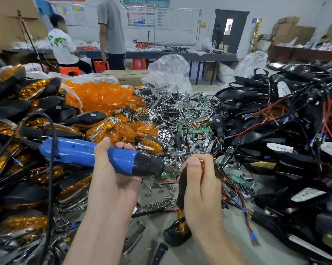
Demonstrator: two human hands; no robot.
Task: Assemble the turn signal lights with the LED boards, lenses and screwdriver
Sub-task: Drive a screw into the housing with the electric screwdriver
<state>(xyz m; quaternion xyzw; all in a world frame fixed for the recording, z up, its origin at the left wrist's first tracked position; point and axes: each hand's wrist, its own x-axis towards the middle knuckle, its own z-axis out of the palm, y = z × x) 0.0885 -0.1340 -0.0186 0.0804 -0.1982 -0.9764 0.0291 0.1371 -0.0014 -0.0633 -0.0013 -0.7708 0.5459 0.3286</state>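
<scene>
- Left grip [111, 175] is clenched around the blue screwdriver [81, 152]. Its long axis lies almost level, and the bit points right.
- Right grip [199, 188] grasps the black light [181, 188] upright, just right of the bit tip.
- Screws [161, 201] lie on the surface [155, 224] below both grips.

- Grey tabletop [268, 251], bare patch at 5 o'clock.
- Loose screws [161, 202] scattered at centre.
- Orange lenses [104, 96] heaped at 11 o'clock.
- Chrome reflectors [161, 104] and green LED boards [197, 129] piled at 12 o'clock.
- Black wired housings [276, 131] stacked at 3 o'clock.
</scene>
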